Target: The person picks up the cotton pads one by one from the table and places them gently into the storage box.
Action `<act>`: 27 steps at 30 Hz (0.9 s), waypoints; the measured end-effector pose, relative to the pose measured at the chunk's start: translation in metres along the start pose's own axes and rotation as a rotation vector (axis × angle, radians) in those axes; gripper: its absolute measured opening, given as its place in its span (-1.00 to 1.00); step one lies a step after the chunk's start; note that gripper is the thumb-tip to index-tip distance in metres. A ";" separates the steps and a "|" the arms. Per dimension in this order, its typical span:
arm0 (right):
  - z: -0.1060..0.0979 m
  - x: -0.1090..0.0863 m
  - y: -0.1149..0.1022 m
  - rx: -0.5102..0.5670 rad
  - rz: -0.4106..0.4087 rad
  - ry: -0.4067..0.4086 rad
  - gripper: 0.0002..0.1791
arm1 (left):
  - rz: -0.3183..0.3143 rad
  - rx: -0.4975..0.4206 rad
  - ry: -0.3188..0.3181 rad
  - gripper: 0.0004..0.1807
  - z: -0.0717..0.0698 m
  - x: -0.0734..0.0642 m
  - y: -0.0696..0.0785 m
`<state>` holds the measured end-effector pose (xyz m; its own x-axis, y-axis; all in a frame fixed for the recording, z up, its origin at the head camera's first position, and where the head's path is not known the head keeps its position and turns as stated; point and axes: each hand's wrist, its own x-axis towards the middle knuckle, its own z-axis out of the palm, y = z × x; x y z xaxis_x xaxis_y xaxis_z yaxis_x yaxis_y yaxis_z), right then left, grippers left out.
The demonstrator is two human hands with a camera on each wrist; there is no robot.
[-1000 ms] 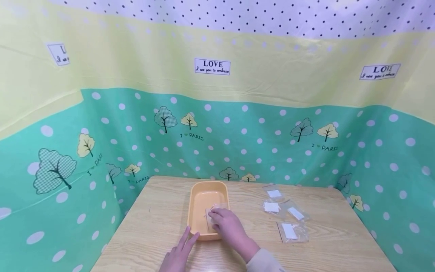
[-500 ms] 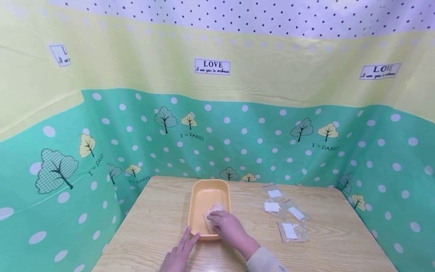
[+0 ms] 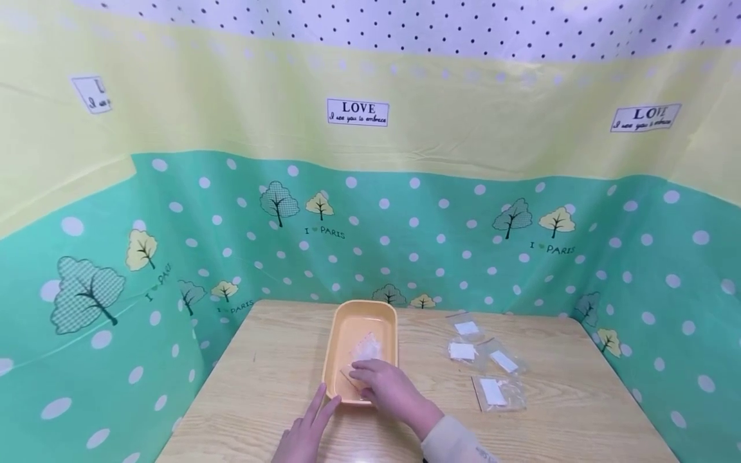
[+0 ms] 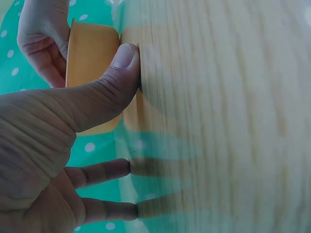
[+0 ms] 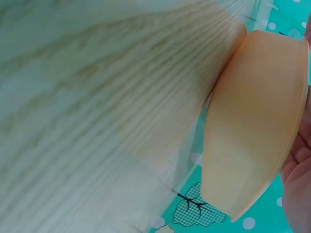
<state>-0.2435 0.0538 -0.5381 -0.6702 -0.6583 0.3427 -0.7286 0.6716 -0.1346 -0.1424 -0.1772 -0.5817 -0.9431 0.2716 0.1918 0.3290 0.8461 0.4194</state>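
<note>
An orange rectangular tray (image 3: 332,347) stands on the wooden table. Inside its near half lies a small clear plastic bag (image 3: 367,347) with pinkish marks and a dark edge strip, tilted across the floor of the tray. My right hand (image 3: 393,393) reaches over the tray's near right corner, its bent fingers gripping the near part of the bag and covering much of it. At the near left corner, my left hand (image 3: 305,429) has its fingers extended, fingertips right at the tray's outside. The left wrist view shows the left thumb (image 4: 114,77) straight beside the tray wall.
Several clear bags with white labels lie on the right of the table, among them a front one (image 3: 499,393) and a back one (image 3: 466,328). A green and yellow curtain (image 3: 370,244) encloses the table (image 3: 278,360) at the back and sides.
The tray has slid a little away and to the right. In it the bag has shifted away and turned, its dark edge now slanting. The right hand stays close to the same place.
</note>
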 end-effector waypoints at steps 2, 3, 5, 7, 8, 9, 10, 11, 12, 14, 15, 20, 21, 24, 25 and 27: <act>-0.002 0.001 0.000 -0.017 -0.018 0.023 -0.47 | -0.011 0.001 -0.011 0.33 0.000 0.001 0.000; -0.002 0.001 0.001 -0.025 -0.019 0.032 -0.45 | -0.018 0.001 -0.017 0.33 0.000 0.001 0.000; -0.003 0.002 0.001 -0.039 -0.008 0.044 -0.43 | -0.027 0.000 -0.023 0.34 0.000 0.002 0.000; -0.003 0.002 0.002 -0.057 0.020 0.048 -0.41 | -0.030 0.001 -0.023 0.36 0.001 0.002 0.001; -0.003 0.002 0.002 -0.060 0.037 0.048 -0.41 | -0.029 0.002 -0.020 0.36 0.001 0.002 0.000; -0.003 0.001 0.002 -0.058 0.055 0.048 -0.41 | -0.026 0.007 -0.015 0.36 0.001 0.002 0.000; -0.003 0.001 0.003 -0.058 0.067 0.052 -0.41 | -0.024 0.010 -0.011 0.37 0.001 0.002 0.000; -0.003 0.000 0.003 -0.054 0.080 0.056 -0.42 | -0.023 0.013 -0.007 0.37 0.001 0.003 0.001; -0.004 -0.001 0.004 -0.048 0.092 0.061 -0.43 | -0.024 0.013 -0.004 0.38 0.001 0.003 0.001; -0.007 -0.002 0.005 -0.027 0.111 0.075 -0.45 | -0.031 0.011 -0.006 0.40 0.001 0.002 0.001; -0.009 -0.004 0.006 -0.013 0.125 0.081 -0.46 | -0.036 0.005 -0.011 0.41 0.000 0.002 0.002; -0.024 -0.021 0.020 0.060 0.276 0.076 -0.45 | -0.063 -0.032 -0.055 0.44 0.000 0.001 0.006; -0.028 -0.027 0.025 0.069 0.314 0.076 -0.44 | -0.065 -0.036 -0.062 0.44 0.000 0.001 0.006; -0.040 -0.047 0.044 0.052 0.420 0.074 -0.41 | -0.067 -0.033 -0.063 0.45 0.001 0.000 0.007; -0.044 -0.054 0.051 0.044 0.449 0.076 -0.40 | -0.065 -0.028 -0.061 0.46 0.001 0.000 0.008; -0.053 -0.068 0.064 0.029 0.500 0.062 -0.37 | -0.065 -0.009 -0.058 0.45 0.000 -0.001 0.008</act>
<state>-0.2369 0.1591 -0.5211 -0.9292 -0.2368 0.2838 -0.3250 0.8892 -0.3221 -0.1389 -0.1707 -0.5788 -0.9636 0.2426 0.1126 0.2673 0.8589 0.4369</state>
